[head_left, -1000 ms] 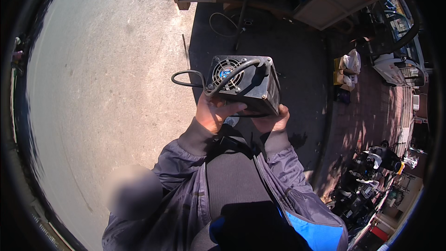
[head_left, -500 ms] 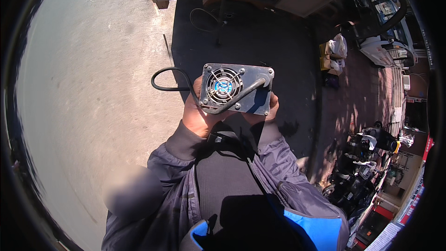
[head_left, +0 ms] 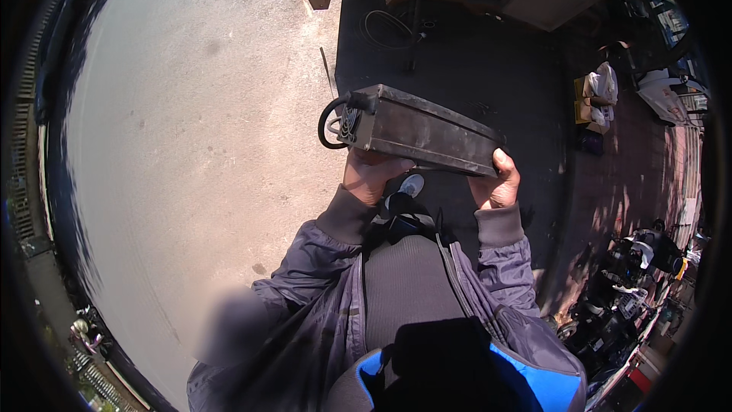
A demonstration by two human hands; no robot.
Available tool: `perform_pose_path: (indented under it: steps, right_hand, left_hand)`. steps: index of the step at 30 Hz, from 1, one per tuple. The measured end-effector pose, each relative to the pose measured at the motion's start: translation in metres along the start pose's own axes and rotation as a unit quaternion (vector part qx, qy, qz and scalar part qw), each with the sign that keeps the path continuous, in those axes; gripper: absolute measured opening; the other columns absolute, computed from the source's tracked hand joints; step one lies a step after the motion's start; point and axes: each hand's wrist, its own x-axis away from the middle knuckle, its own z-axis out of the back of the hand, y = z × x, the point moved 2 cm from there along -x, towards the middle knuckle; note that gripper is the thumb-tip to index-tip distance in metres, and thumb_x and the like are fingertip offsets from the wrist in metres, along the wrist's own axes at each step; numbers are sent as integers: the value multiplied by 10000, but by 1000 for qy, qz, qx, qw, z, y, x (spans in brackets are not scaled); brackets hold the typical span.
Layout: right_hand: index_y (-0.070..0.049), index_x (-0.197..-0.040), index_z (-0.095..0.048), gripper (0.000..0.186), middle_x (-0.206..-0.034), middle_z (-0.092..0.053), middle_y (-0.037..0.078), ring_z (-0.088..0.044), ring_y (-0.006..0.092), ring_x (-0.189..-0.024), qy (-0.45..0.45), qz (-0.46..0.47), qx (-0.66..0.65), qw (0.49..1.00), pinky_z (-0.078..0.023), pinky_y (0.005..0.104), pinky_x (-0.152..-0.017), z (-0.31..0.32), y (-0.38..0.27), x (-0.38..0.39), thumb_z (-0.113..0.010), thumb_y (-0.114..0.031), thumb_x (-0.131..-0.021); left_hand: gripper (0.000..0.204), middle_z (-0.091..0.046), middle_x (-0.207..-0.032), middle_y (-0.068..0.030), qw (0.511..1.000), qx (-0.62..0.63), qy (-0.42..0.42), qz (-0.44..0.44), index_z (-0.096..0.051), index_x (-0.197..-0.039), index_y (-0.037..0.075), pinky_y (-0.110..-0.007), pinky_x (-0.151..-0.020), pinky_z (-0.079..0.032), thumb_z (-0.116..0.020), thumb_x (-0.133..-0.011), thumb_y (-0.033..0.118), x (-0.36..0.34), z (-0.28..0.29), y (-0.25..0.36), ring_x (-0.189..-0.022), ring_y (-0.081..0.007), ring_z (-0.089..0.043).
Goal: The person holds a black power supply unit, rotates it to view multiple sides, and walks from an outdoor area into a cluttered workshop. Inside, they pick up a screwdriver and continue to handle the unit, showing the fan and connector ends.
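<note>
1. a bare left hand (head_left: 369, 176) and a bare right hand (head_left: 499, 184) are gripping a long, dark grey, box-shaped metal case (head_left: 435, 133) from below near its ends, holding it slanted before the body.
2. the case is probably proving weighty, stiff and fairly smooth; its ends are likely offering the surest hold, the looped black cable (head_left: 323, 121) a poor one.
3. pale scuffs are marking its ridged side; a silvery wire fan grille (head_left: 349, 123) is showing at the left end.

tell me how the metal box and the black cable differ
The metal box is straight-edged; the black cable is curved. The metal box spans from left hand to right hand; the black cable loops beyond its left end. Both look dark.
</note>
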Motion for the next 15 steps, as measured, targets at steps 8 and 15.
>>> perform_pose_path:
  steps: [8,15]
  right_hand:
    - [2,-1325,-643,493,-1290,-698,144,-644,292,-1220,-51,13,40,998,-448,438,-1122,-17,-8,2,-659,-237,-894]
    - [16,-1407,-555,679,-1357,-629,152,-588,282,-1286,-10,9,78,997,-424,404,-1143,-13,-7,2,-668,-274,-804]
  left_hand:
    - [580,-715,-1181,-97,999,-8,14,-34,-666,-1240,39,-382,-1001,-537,-801,-701,-126,2,9,-6,-1132,-233,-664]
    - [551,-713,-1189,-100,999,-19,17,-35,-656,-1246,20,-378,-1002,-542,-813,-734,-105,2,7,-5,-1128,-227,-668]
